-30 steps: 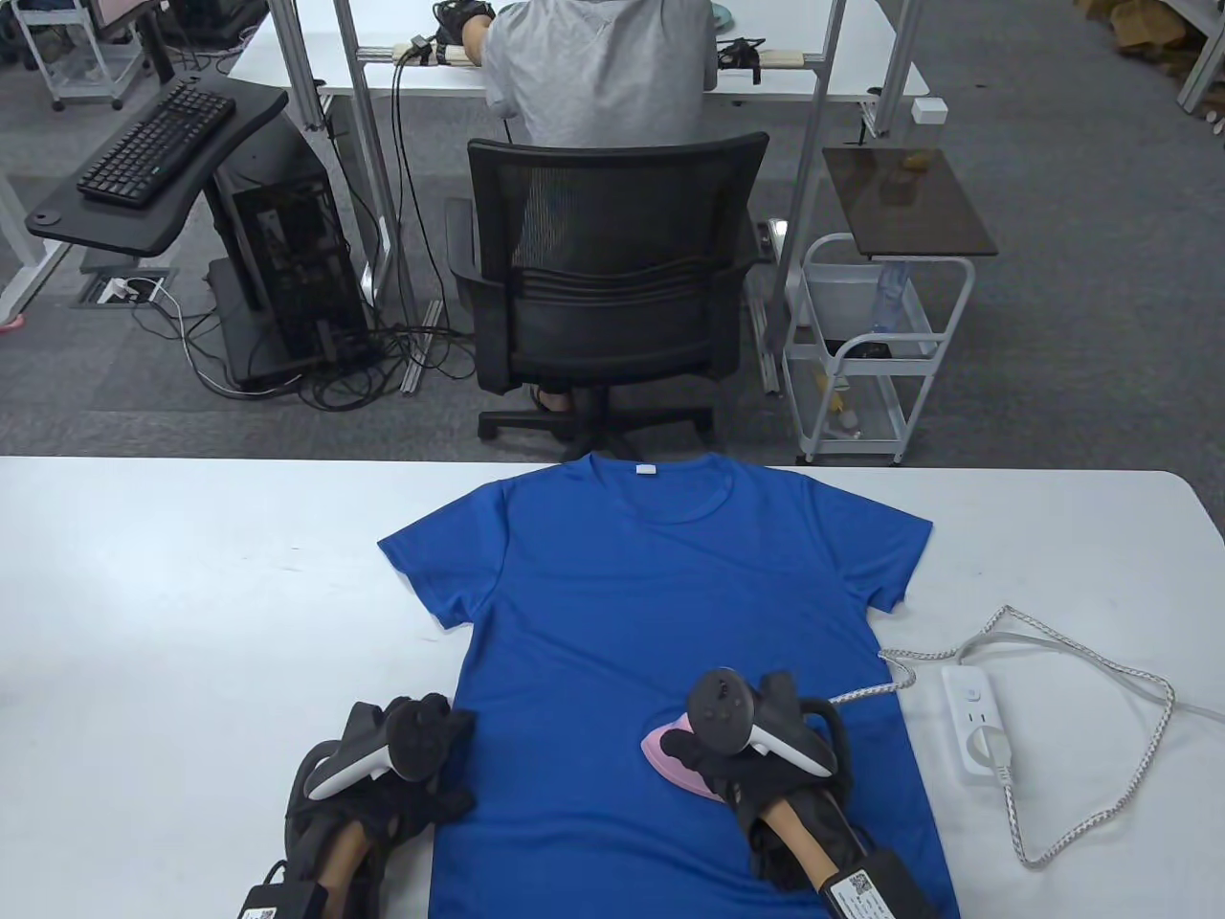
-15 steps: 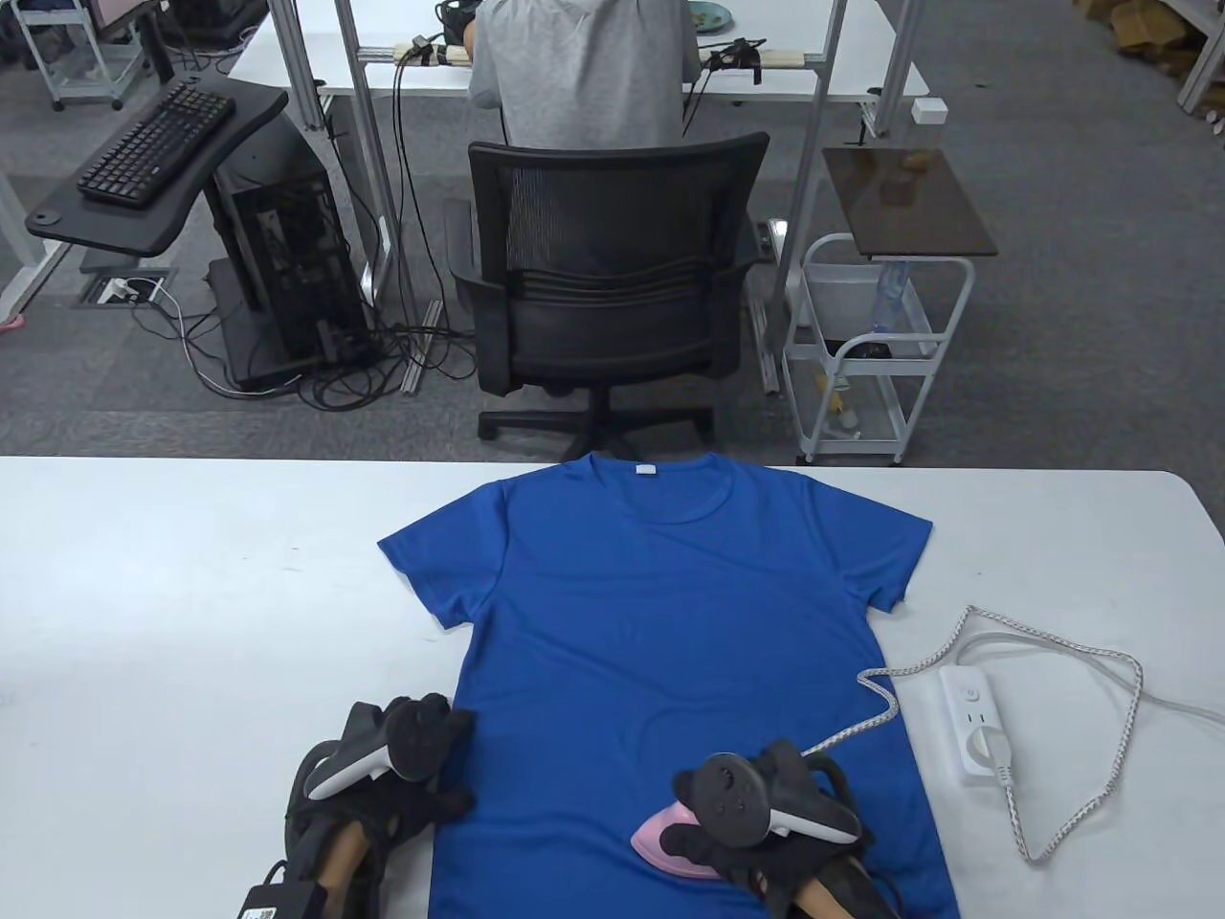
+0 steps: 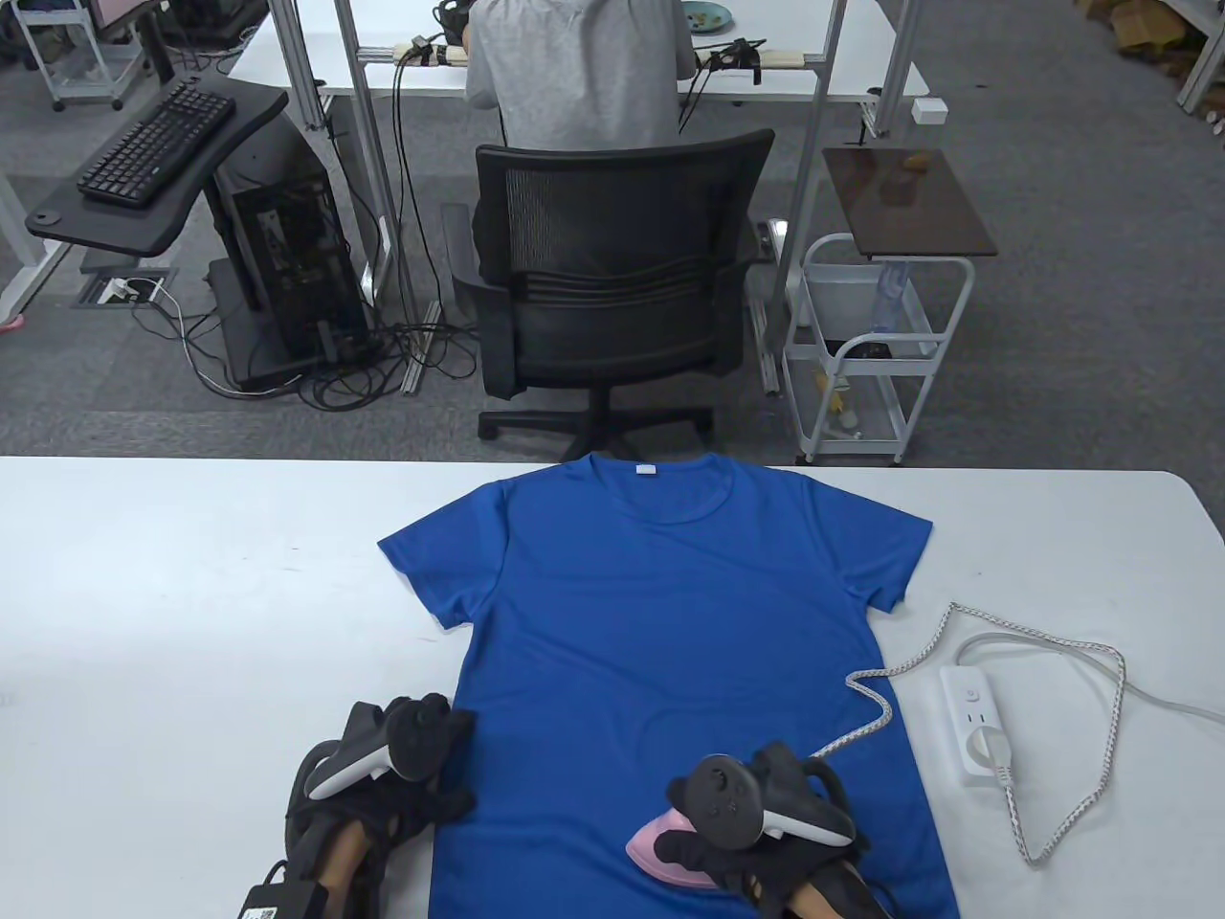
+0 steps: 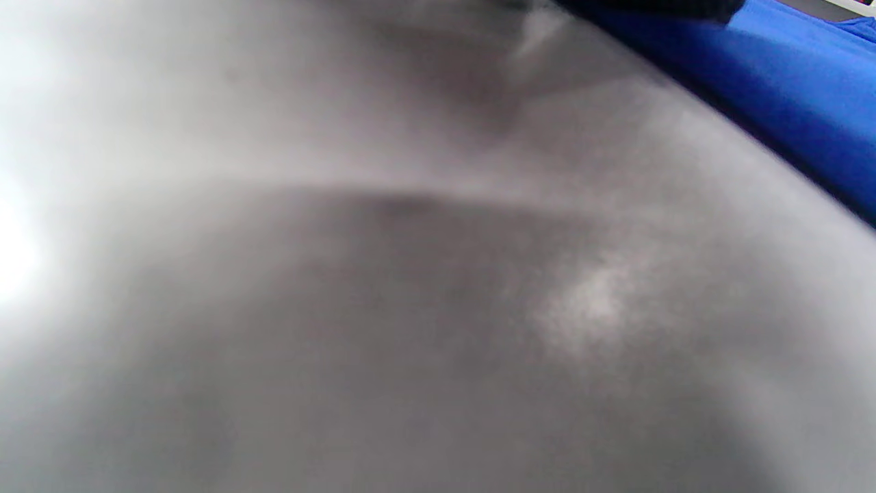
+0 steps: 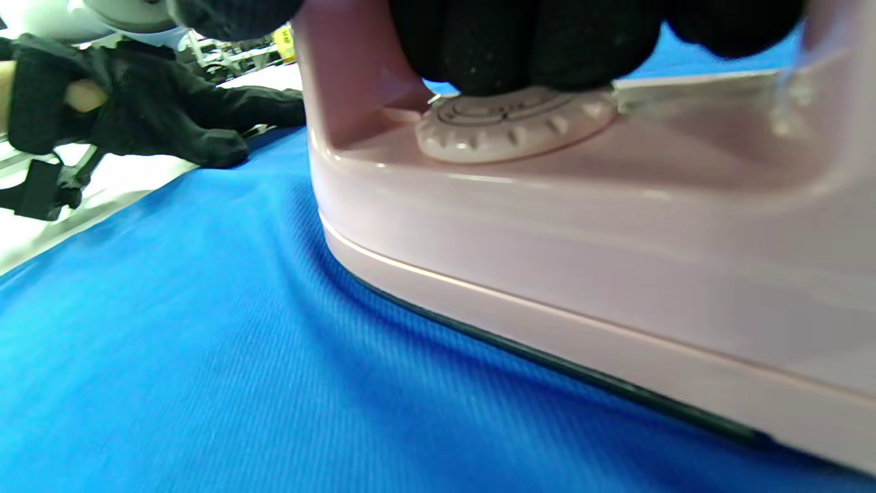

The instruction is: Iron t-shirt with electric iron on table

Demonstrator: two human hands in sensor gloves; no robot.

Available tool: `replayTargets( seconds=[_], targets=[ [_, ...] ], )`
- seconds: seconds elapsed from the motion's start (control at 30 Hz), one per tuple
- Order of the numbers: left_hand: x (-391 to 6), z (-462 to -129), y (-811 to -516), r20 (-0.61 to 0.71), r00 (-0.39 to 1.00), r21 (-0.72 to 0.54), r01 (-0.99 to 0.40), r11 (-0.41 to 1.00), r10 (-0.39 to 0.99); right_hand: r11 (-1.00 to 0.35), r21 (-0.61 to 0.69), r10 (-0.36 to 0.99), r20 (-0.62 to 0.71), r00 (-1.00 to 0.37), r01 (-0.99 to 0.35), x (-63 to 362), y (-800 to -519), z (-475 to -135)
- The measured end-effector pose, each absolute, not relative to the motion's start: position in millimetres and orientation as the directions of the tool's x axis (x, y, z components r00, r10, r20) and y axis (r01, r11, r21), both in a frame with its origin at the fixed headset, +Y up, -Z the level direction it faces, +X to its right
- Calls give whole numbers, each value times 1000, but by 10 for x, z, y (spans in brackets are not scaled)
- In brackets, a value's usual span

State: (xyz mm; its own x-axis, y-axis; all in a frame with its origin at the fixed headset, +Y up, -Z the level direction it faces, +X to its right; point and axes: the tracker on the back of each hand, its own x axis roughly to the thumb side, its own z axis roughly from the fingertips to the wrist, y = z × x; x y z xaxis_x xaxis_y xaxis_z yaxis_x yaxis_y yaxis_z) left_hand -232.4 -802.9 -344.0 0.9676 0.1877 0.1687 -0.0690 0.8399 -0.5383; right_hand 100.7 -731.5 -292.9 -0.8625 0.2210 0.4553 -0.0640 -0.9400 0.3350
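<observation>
A blue t-shirt lies flat on the white table, collar at the far side. A pink electric iron stands soleplate-down on the shirt's lower right part, near the hem. My right hand grips its handle; in the right wrist view the gloved fingers curl over the handle above the dial of the iron. My left hand rests flat at the shirt's lower left edge, and its fingers lie stretched out on the cloth. The left wrist view is a blur of tabletop with a strip of shirt.
A braided cord runs from the iron across the shirt's right edge to a white power strip, then loops on the table at the right. Beyond the far edge stand an office chair with a seated person and a white cart.
My right hand has drawn the iron toward the near edge and slightly left over the shirt. The cord has shifted with it. My left hand has stayed put.
</observation>
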Motion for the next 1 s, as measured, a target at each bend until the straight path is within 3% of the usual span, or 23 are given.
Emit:
replayTargets(
  seconds=[0.53, 1.0],
  targets=[
    [-2344, -3449, -8031, 181, 962, -553, -74, 830, 206, -953, 280, 195, 279, -940, -114, 515, -7338, -3573],
    [-2357, -3451, -8029, 176, 963, -547, -78, 834, 206, -955, 284, 195, 384, -902, -86, 502, -7342, -3350]
  ],
)
